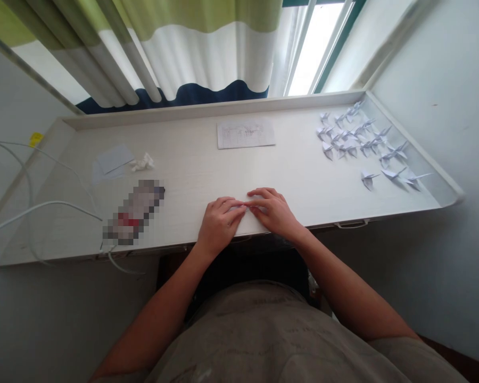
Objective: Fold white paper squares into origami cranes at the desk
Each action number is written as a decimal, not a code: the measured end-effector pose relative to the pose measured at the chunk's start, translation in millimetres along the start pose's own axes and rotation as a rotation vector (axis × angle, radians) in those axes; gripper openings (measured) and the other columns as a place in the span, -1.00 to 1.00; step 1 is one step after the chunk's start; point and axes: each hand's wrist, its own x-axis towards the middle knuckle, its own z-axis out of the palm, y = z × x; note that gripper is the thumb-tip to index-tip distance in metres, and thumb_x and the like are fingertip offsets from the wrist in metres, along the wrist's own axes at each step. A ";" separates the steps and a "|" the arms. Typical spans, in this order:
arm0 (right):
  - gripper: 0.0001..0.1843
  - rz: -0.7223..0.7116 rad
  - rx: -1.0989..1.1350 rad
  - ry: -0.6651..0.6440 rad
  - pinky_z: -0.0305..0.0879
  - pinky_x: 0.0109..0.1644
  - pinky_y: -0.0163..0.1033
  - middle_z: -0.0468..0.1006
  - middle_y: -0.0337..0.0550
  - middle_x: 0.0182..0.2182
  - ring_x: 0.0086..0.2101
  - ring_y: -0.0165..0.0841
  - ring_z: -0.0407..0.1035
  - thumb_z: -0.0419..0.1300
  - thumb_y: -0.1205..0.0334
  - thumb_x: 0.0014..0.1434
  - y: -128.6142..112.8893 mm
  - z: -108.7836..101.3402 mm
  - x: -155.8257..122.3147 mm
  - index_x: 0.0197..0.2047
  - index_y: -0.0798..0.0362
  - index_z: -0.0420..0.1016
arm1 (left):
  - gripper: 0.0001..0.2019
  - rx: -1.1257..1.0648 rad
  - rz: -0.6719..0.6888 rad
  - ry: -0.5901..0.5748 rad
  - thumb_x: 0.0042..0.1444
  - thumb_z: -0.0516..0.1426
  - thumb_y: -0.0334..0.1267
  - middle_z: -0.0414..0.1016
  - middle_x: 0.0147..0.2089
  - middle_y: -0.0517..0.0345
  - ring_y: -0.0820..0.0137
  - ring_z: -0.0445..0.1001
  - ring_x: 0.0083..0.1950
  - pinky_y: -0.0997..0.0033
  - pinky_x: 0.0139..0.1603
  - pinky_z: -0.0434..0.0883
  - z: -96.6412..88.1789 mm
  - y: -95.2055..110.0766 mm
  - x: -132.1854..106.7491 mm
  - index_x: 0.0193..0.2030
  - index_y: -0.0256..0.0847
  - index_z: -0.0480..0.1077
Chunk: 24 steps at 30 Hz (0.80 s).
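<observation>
Near the front edge of the white desk, my left hand (219, 222) and my right hand (274, 211) meet fingertip to fingertip. Both are closed in a pinch on a small piece of white paper (243, 206). Most of that paper is hidden under the fingers, so its folded shape cannot be made out. Over at the right stand several folded white paper cranes (349, 139), some of them in rows. One crane (368, 180) sits closest to my right hand, apart from the rest.
The white desk (183, 159) has raised edges at its back and sides. A printed sheet (246, 134) lies at the back middle. To the left are paper sheets (114, 159), crumpled white bits (142, 162) and a pixelated phone-like object (135, 211) with white cables (56, 203) near it.
</observation>
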 end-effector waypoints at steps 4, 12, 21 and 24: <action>-0.78 0.007 0.051 0.035 0.38 0.32 0.13 0.65 -0.08 0.17 0.21 -0.08 0.44 0.28 0.26 0.40 3.8 1.4 -0.9 -0.01 -0.12 0.76 | -0.76 0.088 0.067 -0.050 0.46 0.12 -0.31 0.71 0.17 0.07 0.09 0.54 0.30 -0.03 0.29 0.32 -2.1 5.2 -1.4 0.07 -0.10 0.63; -0.79 0.010 0.050 0.031 0.37 0.31 0.15 0.65 -0.09 0.18 0.23 -0.07 0.41 0.24 0.19 0.45 0.0 0.3 -2.3 -0.07 -0.12 0.75 | -0.72 0.101 0.038 -0.102 0.44 0.12 -0.28 0.68 0.22 0.05 0.06 0.53 0.35 -0.11 0.38 0.24 -7.3 9.8 -0.7 0.18 -0.09 0.56; -0.67 -0.063 0.061 -0.006 0.30 0.34 0.13 0.65 -0.09 0.18 0.25 -0.06 0.39 0.29 0.23 0.37 -0.3 -6.6 -6.8 0.18 -0.11 0.64 | -0.74 -0.001 0.024 -0.051 0.44 0.15 -0.25 0.67 0.09 -0.05 0.10 0.56 0.19 0.03 0.25 0.44 -2.6 4.0 -0.1 0.18 -0.16 0.54; -0.76 -0.099 0.055 0.003 0.30 0.29 0.11 0.69 -0.07 0.11 0.19 -0.07 0.43 0.21 0.19 0.46 2.2 -3.4 -6.0 0.06 -0.09 0.69 | -0.71 -0.046 0.029 -0.033 0.43 0.17 -0.23 0.63 0.05 -0.08 0.11 0.53 0.10 0.07 0.21 0.49 -1.2 2.2 -2.0 0.22 -0.20 0.52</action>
